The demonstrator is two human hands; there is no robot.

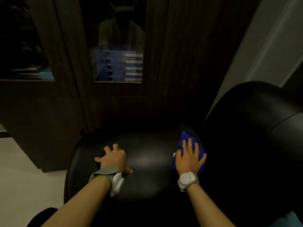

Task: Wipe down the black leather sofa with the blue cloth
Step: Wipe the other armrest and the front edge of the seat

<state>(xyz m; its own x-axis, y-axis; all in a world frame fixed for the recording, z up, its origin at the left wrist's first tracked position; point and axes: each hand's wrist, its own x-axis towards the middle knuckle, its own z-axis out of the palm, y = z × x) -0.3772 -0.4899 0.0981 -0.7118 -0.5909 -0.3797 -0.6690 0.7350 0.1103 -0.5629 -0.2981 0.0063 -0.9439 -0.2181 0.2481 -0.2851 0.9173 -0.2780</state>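
The black leather sofa (147, 185) fills the lower middle, its rounded armrest top facing me and its backrest rising at the right. My right hand (188, 158) lies flat with straight fingers on the bunched blue cloth (202, 154), pressing it onto the right part of the armrest. My left hand (114, 158) rests on the leather to the left, fingers spread, holding nothing. Each wrist wears a white device on a band.
A dark wooden cabinet (172, 63) with glass panes stands right behind the sofa. Pale floor (21, 177) lies at the left. A light wall (262, 51) rises at the right behind the backrest (255, 112).
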